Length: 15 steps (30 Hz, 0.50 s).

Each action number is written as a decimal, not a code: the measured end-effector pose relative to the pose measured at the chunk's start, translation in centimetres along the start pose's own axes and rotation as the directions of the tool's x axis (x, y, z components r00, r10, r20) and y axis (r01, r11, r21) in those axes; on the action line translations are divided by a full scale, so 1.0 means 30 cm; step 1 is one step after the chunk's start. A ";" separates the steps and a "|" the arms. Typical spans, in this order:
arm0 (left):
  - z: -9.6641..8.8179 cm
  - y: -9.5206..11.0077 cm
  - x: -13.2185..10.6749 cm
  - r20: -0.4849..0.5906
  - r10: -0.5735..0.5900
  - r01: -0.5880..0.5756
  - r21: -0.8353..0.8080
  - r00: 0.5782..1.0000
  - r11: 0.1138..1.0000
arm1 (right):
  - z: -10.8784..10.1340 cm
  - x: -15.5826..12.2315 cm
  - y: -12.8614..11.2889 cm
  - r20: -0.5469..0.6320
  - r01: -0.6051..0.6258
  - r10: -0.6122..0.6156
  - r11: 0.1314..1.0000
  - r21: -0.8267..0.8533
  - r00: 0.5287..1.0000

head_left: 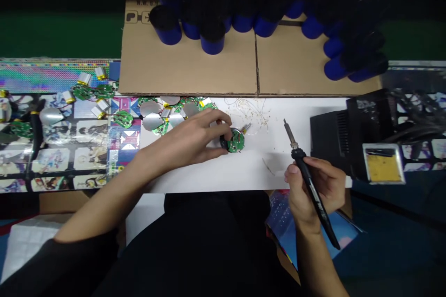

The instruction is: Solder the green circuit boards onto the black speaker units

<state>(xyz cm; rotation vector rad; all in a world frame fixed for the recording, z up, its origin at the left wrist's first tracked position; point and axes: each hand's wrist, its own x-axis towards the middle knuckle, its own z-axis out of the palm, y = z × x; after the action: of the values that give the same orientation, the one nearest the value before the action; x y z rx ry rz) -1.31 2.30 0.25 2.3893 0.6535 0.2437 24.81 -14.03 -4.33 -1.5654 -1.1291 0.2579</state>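
My left hand (pixel 195 135) reaches in from the left, its fingertips gripping the edge of a round green circuit board (pixel 236 141) set in a dark ring. A small gold-tipped cylindrical part (pixel 246 128) lies against the board's far side. My right hand (pixel 311 190) holds a black soldering iron (pixel 300 155) like a pen, its bare metal tip (pixel 287 126) pointing up and left. That tip hangs over the white work surface (pixel 251 171), apart from the board.
Several green boards, silver discs and pouch cells (pixel 167 113) lie beyond my left hand. Thin wire clippings (pixel 247 113) are scattered behind the board. A black soldering station (pixel 362 134) and yellow sponge tray (pixel 383 167) stand right. Blue-and-black cylinders (pixel 212 37) stand on cardboard (pixel 188 69).
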 end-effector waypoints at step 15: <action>-0.191 -0.095 -0.164 -0.399 -0.434 0.323 -0.315 0.808 0.892 | 0.050 -0.025 0.122 0.177 -0.117 0.110 0.993 0.029 0.978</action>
<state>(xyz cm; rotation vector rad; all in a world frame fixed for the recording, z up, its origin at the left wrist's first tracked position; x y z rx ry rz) -8.51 4.76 2.87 1.9228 1.2376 0.6860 25.28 -13.29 -8.28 -1.5983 -1.1630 0.4996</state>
